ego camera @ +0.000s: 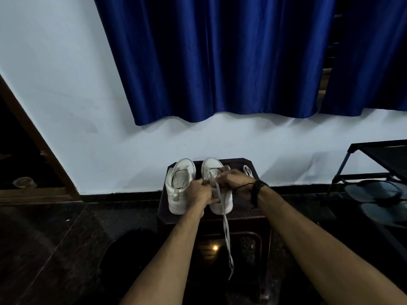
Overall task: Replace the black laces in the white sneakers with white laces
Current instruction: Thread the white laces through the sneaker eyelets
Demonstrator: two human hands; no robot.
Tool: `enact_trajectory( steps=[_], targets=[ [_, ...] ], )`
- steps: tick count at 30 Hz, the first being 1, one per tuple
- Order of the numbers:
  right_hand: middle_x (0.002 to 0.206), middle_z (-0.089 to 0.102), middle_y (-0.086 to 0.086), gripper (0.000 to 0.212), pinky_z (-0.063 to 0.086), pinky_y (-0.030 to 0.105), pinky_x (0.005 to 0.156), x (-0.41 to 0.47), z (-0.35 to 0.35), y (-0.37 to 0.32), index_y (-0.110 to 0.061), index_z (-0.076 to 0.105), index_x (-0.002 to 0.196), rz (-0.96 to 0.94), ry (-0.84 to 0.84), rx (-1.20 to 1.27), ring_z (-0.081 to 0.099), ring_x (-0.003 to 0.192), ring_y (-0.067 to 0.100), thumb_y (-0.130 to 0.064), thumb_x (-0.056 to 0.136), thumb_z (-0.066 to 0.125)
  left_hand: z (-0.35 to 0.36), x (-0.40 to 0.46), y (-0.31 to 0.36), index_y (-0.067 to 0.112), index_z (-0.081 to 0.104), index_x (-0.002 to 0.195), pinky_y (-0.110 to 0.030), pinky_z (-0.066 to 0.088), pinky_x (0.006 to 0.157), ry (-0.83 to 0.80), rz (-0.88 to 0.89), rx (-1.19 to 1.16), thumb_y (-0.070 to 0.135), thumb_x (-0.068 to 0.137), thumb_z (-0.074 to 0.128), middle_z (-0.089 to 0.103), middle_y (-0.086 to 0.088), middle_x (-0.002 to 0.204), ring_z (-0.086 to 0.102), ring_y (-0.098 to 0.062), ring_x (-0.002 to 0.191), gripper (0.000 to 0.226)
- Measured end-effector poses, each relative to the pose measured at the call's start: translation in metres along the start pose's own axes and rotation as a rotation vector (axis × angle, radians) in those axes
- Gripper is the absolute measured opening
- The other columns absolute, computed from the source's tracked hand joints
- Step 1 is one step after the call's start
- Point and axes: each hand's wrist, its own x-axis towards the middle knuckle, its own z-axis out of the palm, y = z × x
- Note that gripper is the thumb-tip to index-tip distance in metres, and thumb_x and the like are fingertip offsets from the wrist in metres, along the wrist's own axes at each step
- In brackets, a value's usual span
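Both hands, left and right, pinch the white lace on the right white sneaker.

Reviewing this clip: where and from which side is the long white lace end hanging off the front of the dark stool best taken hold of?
Probably pinch the long white lace end at mid-length, coming from the front. There it hangs free against the dark stool, below both hands, left hand and right hand, which are busy at the right-side white sneaker.
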Motion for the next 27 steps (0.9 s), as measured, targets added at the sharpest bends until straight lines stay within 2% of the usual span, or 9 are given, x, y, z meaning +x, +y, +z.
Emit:
enact_trajectory(
  steps=[4, 7, 9, 11, 13, 15, 17, 21, 27],
  targets=[
    [0.091, 0.059, 0.011, 0.022, 0.041, 0.036, 0.089, -0.001, -0.007, 0.010, -0.008, 0.065, 0.077, -0.016, -0.069, 0.041, 0.052, 0.093, 0.022, 0.000, 0.092, 0.051, 0.002, -0.003, 0.001, 0.015, 0.065, 0.094, -0.030, 0.057, 0.045, 0.050, 0.002, 0.011, 0.003, 0.099, 0.046, 0.065, -0.008, 0.070, 0.061, -0.013, 0.039, 0.023],
    [0.101, 0.057, 0.017, 0.023, 0.040, 0.039, 0.080, 0.019, -0.012, 0.031, 0.004, 0.063, 0.099, -0.006, -0.001, -0.015, 0.050, 0.093, 0.022, 0.000, 0.090, 0.042, 0.001, -0.002, 0.002, 0.010, 0.067, 0.098, -0.029, 0.055, 0.043, 0.035, -0.021, -0.014, 0.001, 0.100, 0.041, 0.064, -0.009, 0.064, 0.060, -0.012, 0.040, 0.027],
    [0.106, 0.060, 0.030, 0.026, 0.038, 0.039, 0.075, 0.031, -0.011, 0.042, 0.008, 0.063, 0.097, 0.007, 0.018, 0.000, 0.052, 0.088, 0.025, -0.006, 0.085, 0.045, 0.001, -0.002, 0.002, 0.007, 0.065, 0.108, -0.028, 0.054, 0.042, 0.031, -0.056, -0.035, 0.004, 0.101, 0.041, 0.066, -0.010, 0.068, 0.063, -0.016, 0.047, 0.025],
    [0.098, 0.064, 0.023, 0.019, 0.045, 0.041, 0.077, 0.019, -0.004, 0.032, 0.001, 0.066, 0.090, 0.015, 0.064, 0.081, 0.059, 0.087, 0.028, -0.012, 0.081, 0.057, 0.001, -0.007, 0.003, 0.005, 0.064, 0.111, -0.030, 0.055, 0.043, 0.037, -0.099, -0.056, 0.020, 0.102, 0.049, 0.069, -0.016, 0.082, 0.068, -0.025, 0.061, 0.023],
    [0.086, 0.064, 0.012, 0.008, 0.049, 0.043, 0.080, 0.005, 0.003, 0.019, -0.010, 0.069, 0.078, -0.010, 0.123, 0.099, 0.061, 0.084, 0.026, -0.012, 0.084, 0.065, 0.001, -0.014, 0.001, 0.003, 0.062, 0.107, -0.034, 0.057, 0.047, 0.036, -0.159, -0.058, 0.042, 0.100, 0.051, 0.071, -0.019, 0.089, 0.070, -0.031, 0.067, 0.041],
    [0.077, 0.062, 0.004, 0.029, 0.049, 0.033, 0.069, -0.004, 0.007, 0.013, -0.018, 0.069, 0.066, -0.064, 0.146, 0.073, 0.059, 0.074, 0.019, -0.007, 0.091, 0.061, 0.000, -0.026, 0.002, 0.009, 0.059, 0.098, -0.035, 0.057, 0.048, -0.041, -0.238, -0.089, 0.056, 0.098, 0.043, 0.070, -0.018, 0.087, 0.069, -0.032, 0.063, 0.050],
    [0.065, 0.062, -0.001, 0.028, 0.043, 0.020, 0.054, -0.016, 0.011, 0.003, -0.019, 0.063, 0.079, -0.079, 0.133, 0.097, 0.056, 0.059, 0.010, 0.000, 0.095, 0.051, -0.003, -0.036, 0.004, 0.012, 0.060, 0.099, -0.032, 0.057, 0.048, -0.169, -0.301, -0.120, 0.063, 0.097, 0.037, 0.070, -0.017, 0.083, 0.070, -0.030, 0.059, 0.056],
    [0.054, 0.063, 0.002, 0.012, 0.035, 0.018, 0.045, -0.033, 0.010, -0.014, -0.012, 0.044, 0.097, -0.083, 0.169, 0.160, 0.052, 0.048, 0.010, 0.000, 0.099, 0.046, -0.009, -0.045, 0.011, 0.009, 0.063, 0.098, -0.023, 0.052, 0.045, -0.261, -0.304, -0.056, 0.058, 0.094, 0.051, 0.067, -0.011, 0.077, 0.069, -0.021, 0.054, 0.051],
    [0.066, 0.065, 0.005, 0.007, 0.036, 0.022, 0.052, -0.057, -0.003, -0.040, -0.010, 0.051, 0.103, -0.089, 0.148, 0.048, 0.050, 0.059, 0.013, -0.006, 0.098, 0.051, -0.015, -0.048, 0.018, 0.020, 0.059, 0.069, -0.018, 0.034, 0.047, -0.187, -0.231, 0.070, 0.037, 0.088, 0.066, 0.052, 0.010, 0.048, 0.038, -0.007, 0.049, 0.026]
  ],
)
